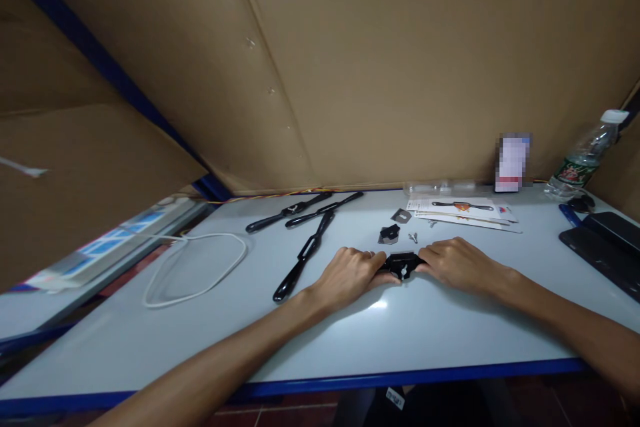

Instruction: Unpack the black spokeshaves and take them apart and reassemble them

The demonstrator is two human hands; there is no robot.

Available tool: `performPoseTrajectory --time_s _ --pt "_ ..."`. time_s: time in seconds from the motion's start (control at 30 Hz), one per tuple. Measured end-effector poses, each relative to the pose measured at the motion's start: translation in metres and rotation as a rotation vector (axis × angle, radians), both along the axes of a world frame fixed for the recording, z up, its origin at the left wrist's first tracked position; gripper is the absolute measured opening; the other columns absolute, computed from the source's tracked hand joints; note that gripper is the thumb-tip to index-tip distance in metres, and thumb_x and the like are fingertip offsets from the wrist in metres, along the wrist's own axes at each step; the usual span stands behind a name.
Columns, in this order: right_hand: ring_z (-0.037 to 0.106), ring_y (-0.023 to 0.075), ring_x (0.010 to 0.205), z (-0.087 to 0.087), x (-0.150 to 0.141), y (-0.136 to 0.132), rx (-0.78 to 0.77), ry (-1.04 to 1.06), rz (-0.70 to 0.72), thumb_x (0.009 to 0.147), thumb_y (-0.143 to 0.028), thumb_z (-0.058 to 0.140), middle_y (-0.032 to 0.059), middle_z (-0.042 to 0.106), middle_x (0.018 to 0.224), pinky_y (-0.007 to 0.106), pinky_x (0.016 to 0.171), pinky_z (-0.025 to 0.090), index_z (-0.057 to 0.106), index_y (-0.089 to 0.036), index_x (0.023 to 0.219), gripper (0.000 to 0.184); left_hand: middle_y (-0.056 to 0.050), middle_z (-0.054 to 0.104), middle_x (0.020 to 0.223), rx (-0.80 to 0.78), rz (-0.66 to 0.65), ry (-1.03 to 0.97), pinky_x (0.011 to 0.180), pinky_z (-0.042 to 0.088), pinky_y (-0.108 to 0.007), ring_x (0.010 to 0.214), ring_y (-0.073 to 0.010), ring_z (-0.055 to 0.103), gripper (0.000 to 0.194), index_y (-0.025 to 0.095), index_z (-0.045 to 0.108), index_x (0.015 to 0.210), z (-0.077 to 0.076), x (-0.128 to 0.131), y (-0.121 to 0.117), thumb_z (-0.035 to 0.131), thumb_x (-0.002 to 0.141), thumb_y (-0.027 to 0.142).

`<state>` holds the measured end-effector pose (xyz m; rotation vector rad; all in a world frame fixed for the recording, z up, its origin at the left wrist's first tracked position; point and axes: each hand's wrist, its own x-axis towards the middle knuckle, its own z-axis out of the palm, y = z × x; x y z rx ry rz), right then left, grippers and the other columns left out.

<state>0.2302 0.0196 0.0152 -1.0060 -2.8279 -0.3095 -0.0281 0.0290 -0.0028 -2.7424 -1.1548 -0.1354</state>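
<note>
A black spokeshave (pixel 401 265) is gripped by its two handles, one in each hand, low over the grey table. My left hand (pixel 353 269) is closed round its left handle, and my right hand (pixel 453 264) is wrapped round the right one. At its middle sits a silver thumbscrew (pixel 404 271). Just beyond lie black cap pieces with a metal blade (pixel 389 235), another blade (pixel 401 215) and a loose wing screw (pixel 413 237). To the left are a glossy black spokeshave body (pixel 305 257), a second body (pixel 325 209) and a further spokeshave (pixel 287 211).
Printed cards (pixel 463 208) lie at the back, near a phone-like upright screen (pixel 512 161) and a plastic bottle (pixel 580 160). Dark flat cases (pixel 605 247) rest at the right. A white cable (pixel 197 237) loops at the left. Cardboard walls (pixel 375 67) enclose the table (pixel 200 347).
</note>
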Motion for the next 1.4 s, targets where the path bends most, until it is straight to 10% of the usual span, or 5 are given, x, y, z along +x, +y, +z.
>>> performPoseTrajectory --time_s 0.53,1.4 --pt "0.06 0.0191 0.077 0.008 -0.001 -0.009 0.171 0.18 0.063 0.103 -0.032 0.05 0.0086 0.069 0.091 0.03 0.059 0.034 0.065 -0.014 0.107 0.024 -0.009 0.071 0.066 0.0 0.004 0.024 0.052 0.023 -0.033 0.057 -0.0237 0.066 0.063 0.017 0.064 0.086 0.002 0.003 -0.001 0.031 0.1 0.069" --pt "0.053 0.0158 0.065 -0.008 -0.019 -0.015 0.515 0.148 0.235 0.103 -0.015 0.046 -0.0002 0.058 0.069 0.032 0.058 0.035 0.056 -0.018 0.077 0.028 -0.007 0.067 0.06 0.061 -0.028 -0.017 0.05 0.018 -0.033 0.052 -0.0223 0.064 0.061 0.017 0.061 0.082 0.001 0.005 -0.004 0.031 0.101 0.067"
